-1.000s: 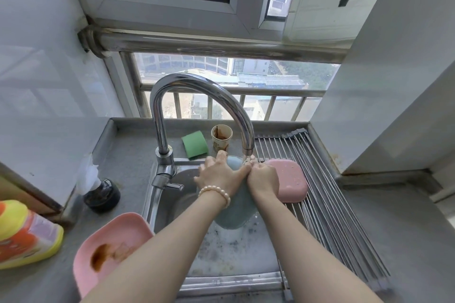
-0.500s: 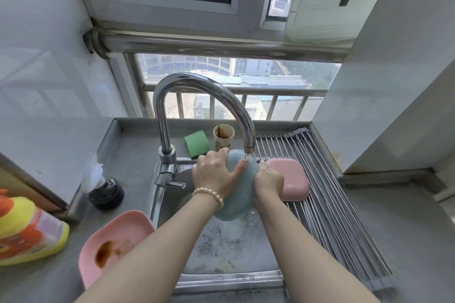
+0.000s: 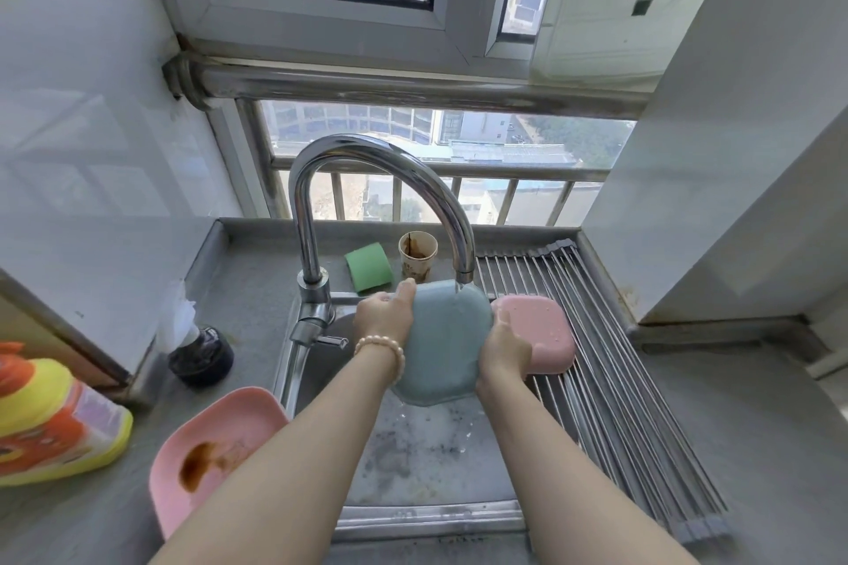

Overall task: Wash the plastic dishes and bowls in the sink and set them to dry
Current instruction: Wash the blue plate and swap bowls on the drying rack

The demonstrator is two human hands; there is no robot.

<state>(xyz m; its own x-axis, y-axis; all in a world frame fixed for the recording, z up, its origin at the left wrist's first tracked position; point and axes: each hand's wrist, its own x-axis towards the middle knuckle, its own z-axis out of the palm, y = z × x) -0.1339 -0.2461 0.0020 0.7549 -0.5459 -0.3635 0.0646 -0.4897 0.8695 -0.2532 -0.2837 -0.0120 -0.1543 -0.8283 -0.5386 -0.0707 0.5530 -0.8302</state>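
Observation:
A blue-grey plastic dish (image 3: 443, 342) is held upright over the sink (image 3: 413, 463), its back toward me, right under the tap's spout (image 3: 464, 275) where water runs onto it. My left hand (image 3: 385, 317) grips its left edge and my right hand (image 3: 502, 346) grips its right edge. A pink bowl (image 3: 543, 330) lies upside down on the drying rack (image 3: 610, 385) just right of my right hand. A dirty pink dish (image 3: 215, 440) with a brown stain sits on the counter left of the sink.
A green sponge (image 3: 368, 266) and a stained paper cup (image 3: 416, 253) stand behind the sink. A yellow and orange detergent bottle (image 3: 50, 422) lies at far left, with a dark round object (image 3: 200, 353) near the wall. The curved tap (image 3: 371, 179) arches over the basin.
Both hands slid apart from the dish's top to its side edges, and the dish's back now faces me fully under the running water.

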